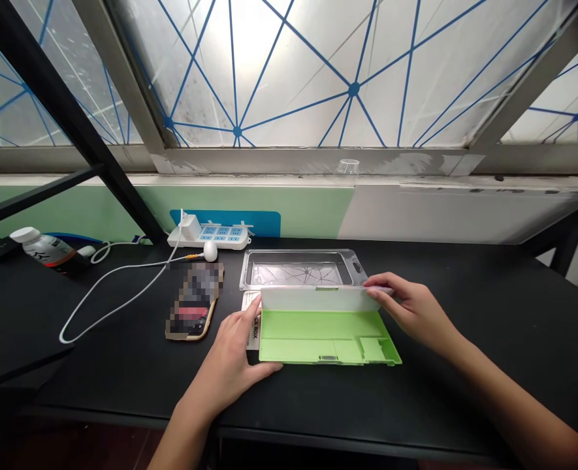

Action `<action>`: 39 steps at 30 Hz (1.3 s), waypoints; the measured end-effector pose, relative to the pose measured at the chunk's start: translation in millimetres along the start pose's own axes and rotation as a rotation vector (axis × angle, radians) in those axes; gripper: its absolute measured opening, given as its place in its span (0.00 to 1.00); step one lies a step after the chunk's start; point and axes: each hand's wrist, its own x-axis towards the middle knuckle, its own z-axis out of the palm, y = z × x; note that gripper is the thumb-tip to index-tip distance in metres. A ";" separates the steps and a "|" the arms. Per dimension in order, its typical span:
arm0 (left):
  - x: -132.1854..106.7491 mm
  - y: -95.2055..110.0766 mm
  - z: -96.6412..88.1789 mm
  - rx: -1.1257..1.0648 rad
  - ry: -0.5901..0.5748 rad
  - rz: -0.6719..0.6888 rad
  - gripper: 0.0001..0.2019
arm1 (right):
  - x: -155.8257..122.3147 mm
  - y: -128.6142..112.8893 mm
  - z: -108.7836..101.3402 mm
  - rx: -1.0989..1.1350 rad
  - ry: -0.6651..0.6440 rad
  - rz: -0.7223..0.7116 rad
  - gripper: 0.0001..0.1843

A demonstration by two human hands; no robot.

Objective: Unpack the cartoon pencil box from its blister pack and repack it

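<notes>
A green flat box point(318, 334) lies open on the black desk point(465, 326), its pale lid point(313, 299) standing up at the far edge. My left hand point(234, 356) rests against the box's left end, fingers curled around the near left corner, beside a white carton point(252, 326) with printed letters. My right hand point(411, 310) pinches the lid's top right corner. Behind the lid lies a clear plastic tray point(298, 267).
A phone point(193, 303) lies left of the box, with a white cable point(107, 290) running to a charger in a white power strip point(213, 235). A white-capped bottle point(48, 251) lies at far left. A black frame post point(73, 124) slants across the window.
</notes>
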 end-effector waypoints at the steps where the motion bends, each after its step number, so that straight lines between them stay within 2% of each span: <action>1: 0.3 0.8 -0.5 0.000 -0.004 -0.005 0.53 | 1.3 2.0 2.4 -0.007 0.053 0.034 0.18; 3: 0.2 2.0 -1.4 -0.001 -0.008 -0.012 0.53 | 0.6 6.4 5.6 -0.001 0.109 0.068 0.19; 7: -1.7 0.0 -1.0 0.000 0.007 -0.007 0.52 | -13.2 13.0 2.4 0.036 0.085 0.023 0.18; 10: -2.3 -2.7 -0.3 0.009 0.012 0.005 0.45 | -30.9 15.5 -3.0 0.018 0.020 -0.022 0.17; 13: -1.1 -2.3 -1.3 0.016 0.016 -0.003 0.34 | -50.0 16.8 -4.4 -0.019 -0.103 -0.091 0.18; 16: 0.8 -0.1 -2.9 0.016 0.026 -0.016 0.30 | -64.9 17.4 0.0 -0.077 -0.192 -0.141 0.29; 18: 1.8 0.8 -3.9 0.016 0.025 -0.010 0.30 | -70.5 18.5 5.0 -0.097 -0.179 -0.157 0.35; 21: 2.9 1.2 -4.9 0.016 0.015 0.034 0.30 | -72.1 21.2 11.4 -0.087 -0.097 -0.170 0.30; 23: 3.4 1.4 -4.7 0.024 0.019 0.052 0.28 | -69.2 22.4 13.4 -0.080 -0.046 -0.116 0.27; 26: 4.8 1.5 -2.3 0.058 0.030 0.040 0.16 | -59.4 20.0 14.3 -0.104 -0.025 0.061 0.26; 28: 5.9 1.2 -0.2 0.071 0.041 0.025 0.13 | -50.2 15.7 15.5 -0.141 -0.032 0.135 0.26; 30: 6.7 0.7 1.3 0.059 0.068 0.003 0.14 | -40.7 10.4 17.9 -0.197 -0.044 0.109 0.26; 34: 6.3 -0.7 1.8 0.001 0.124 -0.073 0.25 | -27.6 -1.4 24.7 -0.386 -0.072 -0.092 0.19; 37: 4.2 -2.9 1.9 -0.021 0.102 -0.096 0.30 | -23.3 -15.1 30.3 -0.511 -0.051 -0.201 0.17; 39: 2.7 -4.9 2.8 -0.010 0.081 -0.075 0.37 | -19.9 -28.1 36.3 -0.517 -0.083 -0.250 0.16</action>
